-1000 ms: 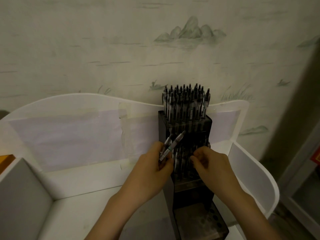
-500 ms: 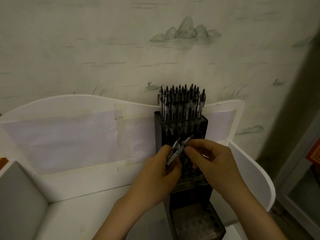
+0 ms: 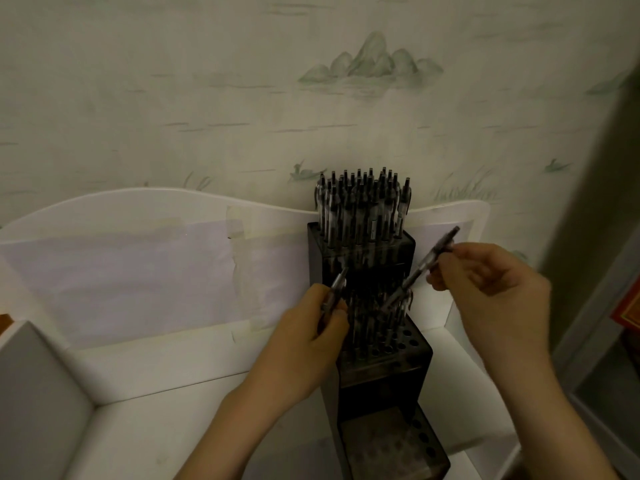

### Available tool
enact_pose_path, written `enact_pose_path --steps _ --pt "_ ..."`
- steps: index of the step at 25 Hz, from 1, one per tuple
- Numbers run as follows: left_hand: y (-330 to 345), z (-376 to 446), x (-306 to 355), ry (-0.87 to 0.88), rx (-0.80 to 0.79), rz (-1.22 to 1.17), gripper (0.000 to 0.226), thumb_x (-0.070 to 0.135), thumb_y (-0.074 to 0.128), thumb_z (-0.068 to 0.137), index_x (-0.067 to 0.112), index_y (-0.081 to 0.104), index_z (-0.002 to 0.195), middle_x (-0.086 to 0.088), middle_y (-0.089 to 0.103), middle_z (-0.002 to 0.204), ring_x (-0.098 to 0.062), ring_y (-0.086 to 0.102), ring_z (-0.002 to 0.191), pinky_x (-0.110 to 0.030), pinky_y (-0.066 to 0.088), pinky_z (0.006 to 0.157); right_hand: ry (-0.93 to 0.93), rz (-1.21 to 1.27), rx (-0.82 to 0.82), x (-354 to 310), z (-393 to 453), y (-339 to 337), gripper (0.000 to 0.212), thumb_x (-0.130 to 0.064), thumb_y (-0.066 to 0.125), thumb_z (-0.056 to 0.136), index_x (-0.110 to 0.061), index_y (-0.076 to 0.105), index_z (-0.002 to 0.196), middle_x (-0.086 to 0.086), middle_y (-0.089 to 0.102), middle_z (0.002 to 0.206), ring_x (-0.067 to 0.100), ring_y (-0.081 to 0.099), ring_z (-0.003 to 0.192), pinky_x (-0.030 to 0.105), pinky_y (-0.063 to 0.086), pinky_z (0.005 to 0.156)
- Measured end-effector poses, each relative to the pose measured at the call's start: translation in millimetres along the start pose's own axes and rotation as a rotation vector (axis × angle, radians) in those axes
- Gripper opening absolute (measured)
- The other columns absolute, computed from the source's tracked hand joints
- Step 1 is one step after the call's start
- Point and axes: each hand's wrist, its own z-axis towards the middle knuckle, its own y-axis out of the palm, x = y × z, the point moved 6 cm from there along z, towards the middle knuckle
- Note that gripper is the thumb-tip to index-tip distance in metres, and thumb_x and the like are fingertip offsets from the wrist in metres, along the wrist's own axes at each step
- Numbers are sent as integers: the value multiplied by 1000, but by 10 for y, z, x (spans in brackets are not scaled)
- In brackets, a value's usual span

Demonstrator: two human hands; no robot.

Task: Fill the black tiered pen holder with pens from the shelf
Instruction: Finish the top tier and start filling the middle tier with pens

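Our right hand (image 3: pixel 485 282) pinches one pen (image 3: pixel 424 265), slanted toward 1 o'clock; it may knock neighbours in the holder (image 3: pixel 384 351); our left hand (image 3: pixel 311 327) grips spare pens (image 3: pixel 334 291) that may slip.

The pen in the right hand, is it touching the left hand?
Apart. In the head view the pen held by the right hand slants well clear of the left hand.
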Motion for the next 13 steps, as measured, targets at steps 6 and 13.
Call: enact_pose_path --steps 6,13 --pt "-3 5 25 17 -32 9 18 15 46 99 24 61 93 13 49 55 1 38 46 -11 31 47 -115 -408 -134 233 -163 154 11 -14 72 84 -23 71 89 -14 69 75 5 66 73 7 49 68" --pt "-9 -11 23 30 -59 33 17 19 47 99 30 59 97 5 53 58 -21 53 55 -29 44 53 -75 -448 -216 471 -207 242 12 -16 71 85 -27 70 89 -19 68 75 -2 64 75 2 45 67"
